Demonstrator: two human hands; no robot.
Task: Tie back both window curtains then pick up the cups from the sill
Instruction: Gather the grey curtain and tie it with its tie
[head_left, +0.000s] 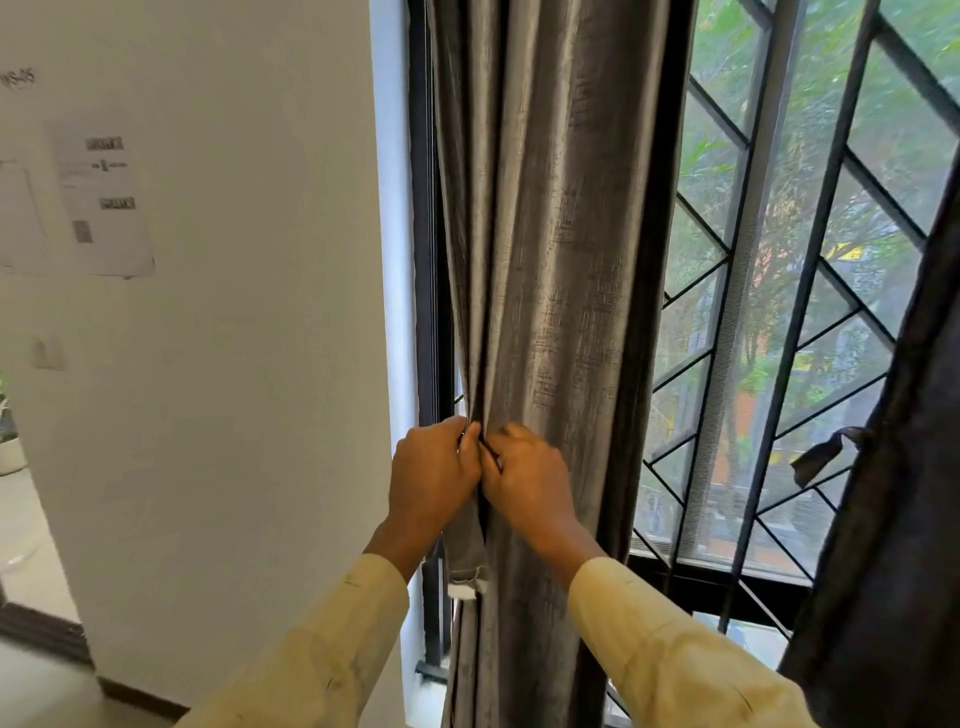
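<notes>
Curtain (550, 234) folds pinched between left grip (434, 470) and right grip (524, 478)

Room corner beside a window, lit by daylight from outside.
White wall (234, 364) at left with printed sheets (104, 202) stuck on it, text too blurred to read; pale switch plate (48, 353) lower down. Dark skirting board (140, 693) at the wall's foot, pale floor (26, 535) beyond. Window (423, 208) at right: black frame, black diagonal grille (804, 306), fine mesh, green trees (727, 62) behind.
</notes>
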